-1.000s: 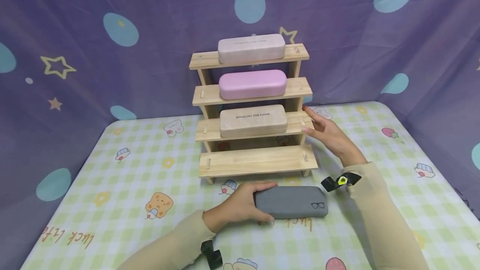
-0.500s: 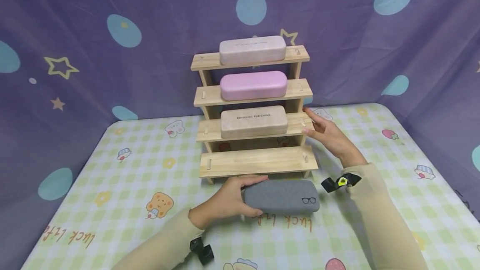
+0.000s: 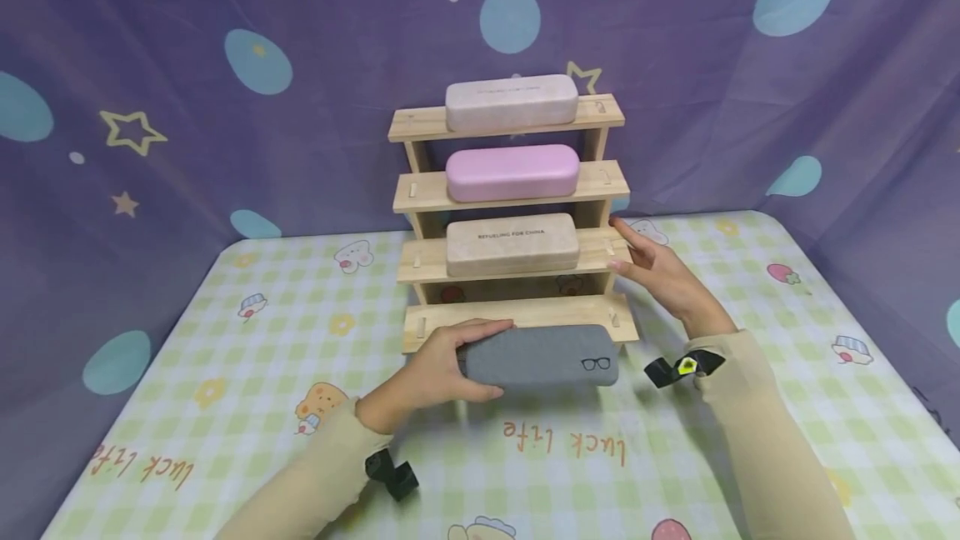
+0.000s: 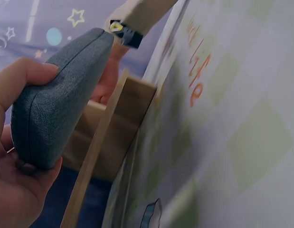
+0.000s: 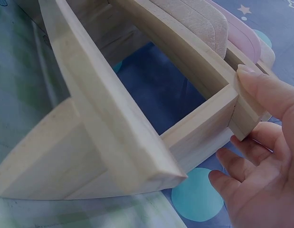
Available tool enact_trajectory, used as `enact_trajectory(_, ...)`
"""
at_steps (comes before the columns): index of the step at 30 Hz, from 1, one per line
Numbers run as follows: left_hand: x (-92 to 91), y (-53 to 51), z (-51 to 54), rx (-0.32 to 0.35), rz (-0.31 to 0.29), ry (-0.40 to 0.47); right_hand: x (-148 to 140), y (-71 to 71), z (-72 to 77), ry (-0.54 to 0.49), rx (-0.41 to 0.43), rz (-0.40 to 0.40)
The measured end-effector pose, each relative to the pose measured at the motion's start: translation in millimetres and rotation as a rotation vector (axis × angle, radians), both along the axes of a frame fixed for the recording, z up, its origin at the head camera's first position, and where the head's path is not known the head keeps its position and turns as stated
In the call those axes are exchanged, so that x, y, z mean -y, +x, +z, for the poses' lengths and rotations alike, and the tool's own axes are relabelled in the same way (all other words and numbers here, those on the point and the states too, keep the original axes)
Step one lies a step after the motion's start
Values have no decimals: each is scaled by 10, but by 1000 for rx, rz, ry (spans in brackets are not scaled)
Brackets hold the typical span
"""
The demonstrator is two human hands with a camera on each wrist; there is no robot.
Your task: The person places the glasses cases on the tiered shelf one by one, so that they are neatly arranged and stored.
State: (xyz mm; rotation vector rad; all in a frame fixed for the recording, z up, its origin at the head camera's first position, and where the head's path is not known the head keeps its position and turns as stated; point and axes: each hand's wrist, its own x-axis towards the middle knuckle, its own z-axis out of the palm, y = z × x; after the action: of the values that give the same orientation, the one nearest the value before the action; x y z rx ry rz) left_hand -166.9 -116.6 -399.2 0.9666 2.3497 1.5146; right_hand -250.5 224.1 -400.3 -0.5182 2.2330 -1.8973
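Observation:
In the head view a grey glasses case (image 3: pixel 536 355) with a small glasses print hangs tilted in front of the lowest shelf. My left hand (image 3: pixel 438 369) grips its left end, thumb on the near side and fingers on the far side. The left wrist view shows the fabric case (image 4: pixel 66 95) raised off the table. My right hand (image 3: pixel 667 283) holds the right end of the second-lowest shelf on a wooden four-step stand (image 3: pixel 540 309). Seen from the right wrist, the thumb lies on the board's end with fingers (image 5: pixel 253 149) beneath. The case covers part of the lowest shelf.
Upper shelves carry a beige case (image 3: pixel 512 247) lettered "REFUELING FOR CHINA", a pink case (image 3: pixel 512 173) and a pale case (image 3: pixel 512 103) on top. A checked tablecloth (image 3: pixel 262 390) covers the table. Behind it hangs a purple curtain (image 3: pixel 337 40).
My left hand has lifted the grey glasses case and carried it left and forward, from the table to the lowest shelf's front. My right hand stays on the stand.

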Motion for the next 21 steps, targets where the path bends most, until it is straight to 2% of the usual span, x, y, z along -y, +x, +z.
enact_trajectory(3, 42, -54, 13, 21, 17, 16, 3, 2, 1, -2, 1, 0)
enact_trajectory(8, 98, -134, 4, 114, 29, 59, 3, 8, 2, 0, -1, 1)
enact_trajectory(10, 117, -165, -9, 130, 36, 63, 2, 7, 2, -2, 1, 2)
enact_trajectory(12, 135, -201, -24, 113, 42, 53, 3, 2, 2, -3, 3, 2)
enact_trajectory(17, 162, -298, -53, 17, 62, 4, 6, -3, 5, -1, 9, 2)
enact_trajectory(21, 174, -366, -63, 1, 52, -16, 1, 1, 11, 11, 10, -4)
